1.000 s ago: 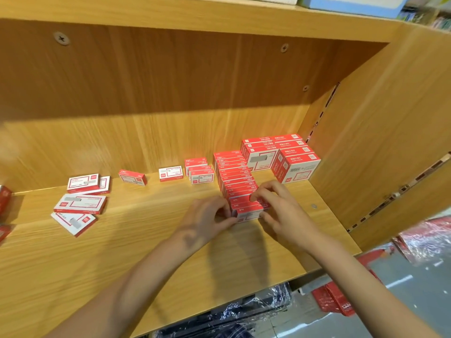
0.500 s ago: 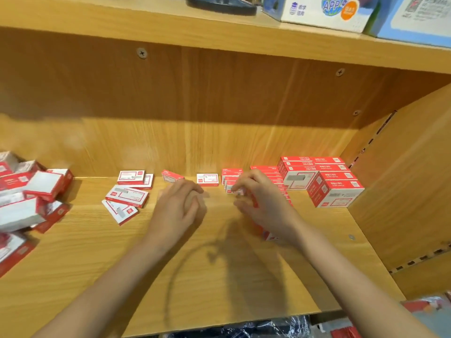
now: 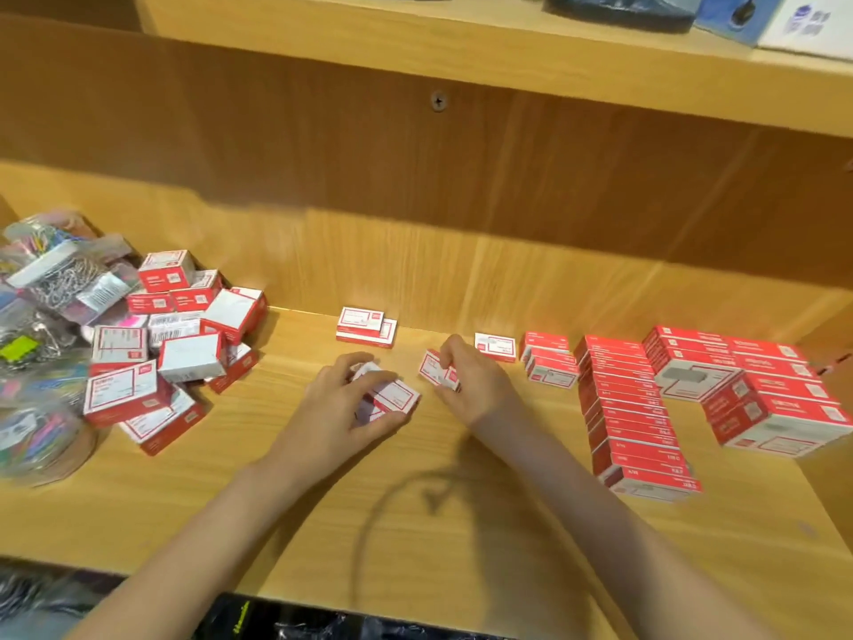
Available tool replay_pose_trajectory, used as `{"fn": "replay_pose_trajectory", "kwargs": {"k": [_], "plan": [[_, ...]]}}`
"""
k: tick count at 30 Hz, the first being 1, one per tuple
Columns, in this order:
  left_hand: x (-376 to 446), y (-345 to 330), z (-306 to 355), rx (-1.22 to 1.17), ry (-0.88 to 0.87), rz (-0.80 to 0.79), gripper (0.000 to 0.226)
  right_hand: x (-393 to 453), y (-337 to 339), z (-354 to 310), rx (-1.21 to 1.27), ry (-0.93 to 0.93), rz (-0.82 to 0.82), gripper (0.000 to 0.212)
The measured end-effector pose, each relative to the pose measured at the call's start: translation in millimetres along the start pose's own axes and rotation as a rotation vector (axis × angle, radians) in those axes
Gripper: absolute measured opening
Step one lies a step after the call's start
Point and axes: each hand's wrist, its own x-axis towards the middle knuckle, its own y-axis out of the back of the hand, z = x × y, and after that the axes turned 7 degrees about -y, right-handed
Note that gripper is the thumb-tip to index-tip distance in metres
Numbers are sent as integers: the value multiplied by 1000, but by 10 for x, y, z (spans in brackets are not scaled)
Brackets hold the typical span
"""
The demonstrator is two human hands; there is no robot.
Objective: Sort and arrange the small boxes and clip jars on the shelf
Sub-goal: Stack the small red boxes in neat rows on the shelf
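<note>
L hand (image 3: 339,399) fingers clamp 2 boxes (image 3: 392,397); R hand (image 3: 471,381) fingers pinch 1 box (image 3: 436,369)

Shelf (image 3: 461,524): bare wood across the front, open to a reach from the front edge. Left end blocked by a loose heap of boxes (image 3: 175,344) and clip jars (image 3: 41,316). Right end taken up by a long row (image 3: 632,408) and stacked packs (image 3: 757,390); narrow lane between them. Along the back wall, small boxes (image 3: 367,326) with gaps between. Upper shelf (image 3: 461,53) overhangs, limiting headroom.
</note>
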Motion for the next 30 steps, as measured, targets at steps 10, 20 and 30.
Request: {"fn": "replay_pose_trajectory", "kwargs": {"k": [10, 20, 30], "plan": [[39, 58, 17, -271, -62, -126, 60, -192, 308, -15, 437, -251, -197, 30], [73, 20, -5, -206, -76, -149, 53, -200, 416, -115, 230, -185, -457, 25], [98, -95, 156, -224, -60, -108, 47, -408, 463, 9, 264, -229, -248, 29]]}}
